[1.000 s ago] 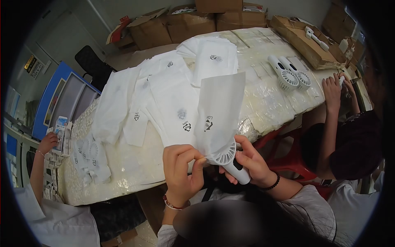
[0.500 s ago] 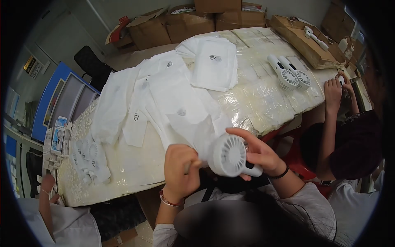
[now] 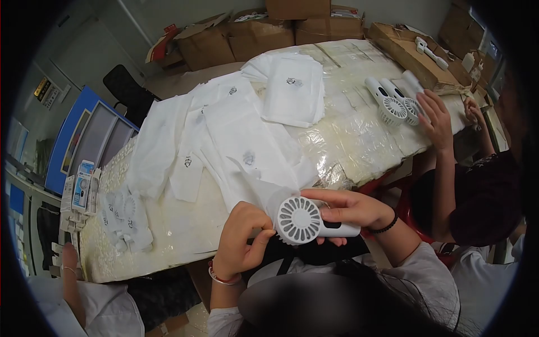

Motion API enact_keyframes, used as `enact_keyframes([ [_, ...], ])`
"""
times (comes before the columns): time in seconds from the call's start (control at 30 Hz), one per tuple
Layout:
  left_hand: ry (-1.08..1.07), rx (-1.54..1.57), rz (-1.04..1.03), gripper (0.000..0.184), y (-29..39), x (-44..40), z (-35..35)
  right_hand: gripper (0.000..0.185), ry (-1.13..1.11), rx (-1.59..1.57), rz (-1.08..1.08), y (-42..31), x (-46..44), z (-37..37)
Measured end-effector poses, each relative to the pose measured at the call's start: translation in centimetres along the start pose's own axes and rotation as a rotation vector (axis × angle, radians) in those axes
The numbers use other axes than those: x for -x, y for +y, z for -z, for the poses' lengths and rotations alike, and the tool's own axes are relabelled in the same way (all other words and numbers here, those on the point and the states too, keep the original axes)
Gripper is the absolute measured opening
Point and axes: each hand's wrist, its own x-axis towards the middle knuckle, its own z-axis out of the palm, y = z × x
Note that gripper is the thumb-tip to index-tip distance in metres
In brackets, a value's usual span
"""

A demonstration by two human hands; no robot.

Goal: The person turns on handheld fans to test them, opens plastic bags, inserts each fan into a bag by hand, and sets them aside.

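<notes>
My right hand [image 3: 359,212] grips a white handheld fan [image 3: 299,220] by its handle, with the round grille turned up towards me. My left hand [image 3: 245,238] is closed in a pinch at the left of the fan head, on the edge of a thin white bag [image 3: 270,192]. The bag stretches behind the fan head, and its pinched edge is partly hidden by my fingers. More flat white bags [image 3: 236,129] lie spread over the table ahead of my hands, with a neat stack of bags [image 3: 292,90] beyond them.
On the wrapped table [image 3: 359,135], several white fans [image 3: 392,110] lie at the right, under a co-worker's hand [image 3: 438,121]. Bagged fans [image 3: 128,219] and retail boxes [image 3: 83,188] are at the left. An open carton [image 3: 415,62] stands at the far right; another person's arm [image 3: 70,281] shows lower left.
The fan in my right hand has turned its grille more towards me and shifted slightly left. At the right, the co-worker's hand has moved onto the table with another white fan.
</notes>
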Motion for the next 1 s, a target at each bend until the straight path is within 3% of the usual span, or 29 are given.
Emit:
enact_keyframes([
  [0.1, -0.041, 0.005, 0.012, 0.008, 0.2, 0.0, 0.2, 0.059, 0.087, -0.055, 0.062, 0.6, 0.2, -0.5],
  [0.23, -0.121, 0.052, 0.059, 0.010, 0.5, -0.1, 0.4, 0.060, 0.020, -0.064, 0.068, -0.4, 0.6, 0.1],
  [0.3, -0.171, 0.069, 0.081, 0.011, 0.6, -0.3, 0.7, 0.058, -0.097, 0.022, -0.023, -0.7, 0.6, 0.5],
  [0.4, -0.216, 0.113, 0.074, 0.012, 0.9, -0.6, 1.1, 0.052, -0.004, 0.011, -0.049, -0.3, 0.3, 0.0],
  [0.5, -0.201, -0.009, 0.093, 0.012, 1.0, -0.5, 1.1, 0.051, 0.094, -0.030, -0.023, 0.2, -0.1, -1.3],
  [0.57, -0.062, -0.186, 0.056, 0.013, 0.8, -0.1, 0.3, 0.051, 0.221, -0.205, 0.062, 1.4, -0.1, -2.6],
  [0.77, 0.087, -0.179, 0.101, 0.012, 0.6, 0.9, -0.7, 0.054, 0.268, -0.359, 0.199, 3.7, -0.5, -3.9],
  [0.9, 0.326, 0.028, 0.192, 0.007, -0.4, 1.1, -1.4, 0.054, 0.144, -0.237, 0.177, 3.1, 0.6, -2.3],
  [1.0, 0.379, 0.135, 0.318, 0.005, -0.8, 0.6, -1.3, 0.070, 0.210, 0.457, 0.258, 2.5, 1.7, -1.6],
])
